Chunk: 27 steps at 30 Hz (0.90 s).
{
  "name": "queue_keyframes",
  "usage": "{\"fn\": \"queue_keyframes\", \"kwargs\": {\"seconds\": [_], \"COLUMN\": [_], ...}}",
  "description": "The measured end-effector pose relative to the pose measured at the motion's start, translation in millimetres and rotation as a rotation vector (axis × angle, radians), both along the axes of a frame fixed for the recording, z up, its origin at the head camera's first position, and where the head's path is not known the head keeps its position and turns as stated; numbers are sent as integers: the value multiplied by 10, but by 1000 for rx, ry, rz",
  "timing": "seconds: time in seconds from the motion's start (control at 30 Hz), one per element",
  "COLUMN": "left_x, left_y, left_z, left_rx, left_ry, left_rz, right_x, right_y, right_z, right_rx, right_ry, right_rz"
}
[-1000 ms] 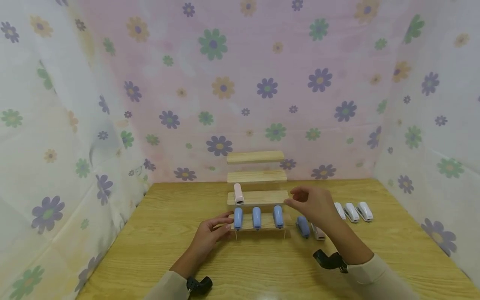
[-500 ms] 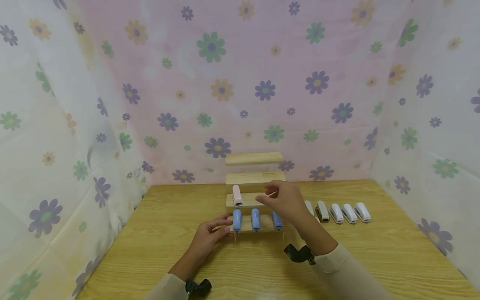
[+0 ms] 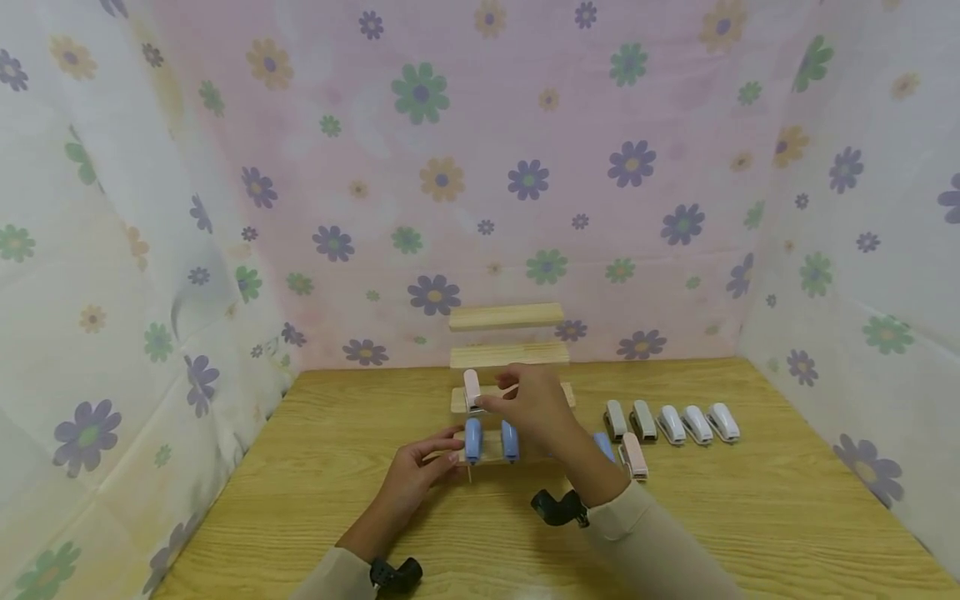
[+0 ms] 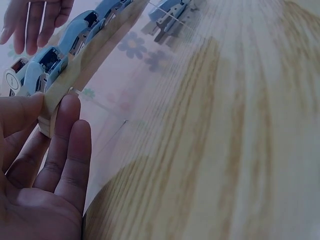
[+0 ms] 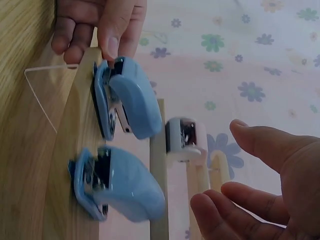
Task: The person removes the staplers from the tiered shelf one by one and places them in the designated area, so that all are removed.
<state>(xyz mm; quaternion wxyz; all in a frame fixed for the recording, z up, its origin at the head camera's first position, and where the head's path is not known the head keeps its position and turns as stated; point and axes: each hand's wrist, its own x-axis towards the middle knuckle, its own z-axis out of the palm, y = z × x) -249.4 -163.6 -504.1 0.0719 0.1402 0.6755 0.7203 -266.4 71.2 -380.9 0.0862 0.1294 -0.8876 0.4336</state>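
No text, label, brand, number or sign is legible in any of the three current views. In the left wrist view, a round white disc on a pale stapler bears a small dark mark, too small and indistinct to read. Whether this mark is lettering, a numeral or a symbol cannot be determined.
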Motion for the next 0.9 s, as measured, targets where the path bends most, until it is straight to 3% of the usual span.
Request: {"fn": "queue_keyframes", "kwargs": {"seconds": [0.27, 0.5, 0.9], "left_x": [0, -10, 0], "left_y": [-24, -13, -21], "left_z": [-2, -15, 2], "left_rx": [2, 8, 7], "left_ry": [-17, -3, -14], "left_rz": [2, -31, -21], "right_x": [-51, -93, -139], "right_y": [-215, -306, -401], "right_z": [-22, -55, -53], "right_rx": [-11, 36, 110], "right_ry": [-69, -89, -87], "right_rz": [31, 7, -62]}}
